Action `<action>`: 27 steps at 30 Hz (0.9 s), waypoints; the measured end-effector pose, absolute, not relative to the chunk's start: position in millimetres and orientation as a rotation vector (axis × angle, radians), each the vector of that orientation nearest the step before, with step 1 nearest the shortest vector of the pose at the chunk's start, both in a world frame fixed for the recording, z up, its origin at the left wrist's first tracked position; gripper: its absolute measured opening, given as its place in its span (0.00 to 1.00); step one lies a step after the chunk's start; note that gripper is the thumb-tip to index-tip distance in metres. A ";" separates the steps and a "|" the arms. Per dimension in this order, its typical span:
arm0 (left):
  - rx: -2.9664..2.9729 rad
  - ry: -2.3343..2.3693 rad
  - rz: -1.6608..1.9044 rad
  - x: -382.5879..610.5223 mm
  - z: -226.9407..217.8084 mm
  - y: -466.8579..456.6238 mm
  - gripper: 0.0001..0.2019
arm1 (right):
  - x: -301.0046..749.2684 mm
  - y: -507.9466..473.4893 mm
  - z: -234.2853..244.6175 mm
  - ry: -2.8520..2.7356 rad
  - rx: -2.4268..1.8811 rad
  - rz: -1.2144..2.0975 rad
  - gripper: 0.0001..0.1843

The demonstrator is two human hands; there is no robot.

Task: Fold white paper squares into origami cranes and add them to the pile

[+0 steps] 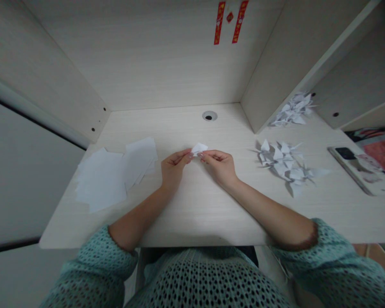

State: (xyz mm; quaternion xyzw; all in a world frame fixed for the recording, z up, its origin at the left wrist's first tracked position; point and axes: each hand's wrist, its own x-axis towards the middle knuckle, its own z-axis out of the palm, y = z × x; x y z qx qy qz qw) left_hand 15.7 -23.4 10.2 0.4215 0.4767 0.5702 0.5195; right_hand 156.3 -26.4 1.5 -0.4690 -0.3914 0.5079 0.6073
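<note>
A small folded piece of white paper (199, 148) is held just above the pale wooden desk (192, 205), near its middle. My left hand (173, 166) pinches its left side with fingers curled. My right hand (220, 164) pinches its right side the same way. Both forearms reach in from the desk's front edge, with teal knitted sleeves pushed up.
Flat white paper sheets (114, 173) lie at the left of the desk. A heap of folded paper cranes (284, 164) sits to the right, another heap (293, 109) further back beside a wooden divider. A phone (356, 167) lies at far right. A cable hole (209, 116) is at the back.
</note>
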 end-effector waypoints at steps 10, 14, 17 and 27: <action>1.076 1.138 1.357 17.9 9.0 -26.5 0.16 | 154.8 -27.5 1.0 -0.795 -1.039 1.214 0.09; 1.095 1.137 1.322 17.0 9.4 -26.4 0.24 | 154.9 -27.3 1.9 -0.780 -1.040 1.210 0.10; 1.100 1.158 1.296 15.9 11.2 -26.1 0.24 | 155.1 -27.6 4.1 -0.791 -1.051 1.206 0.11; 1.136 1.114 1.240 14.8 9.3 -25.5 0.27 | 157.3 -26.8 3.7 -0.838 -1.060 1.156 0.10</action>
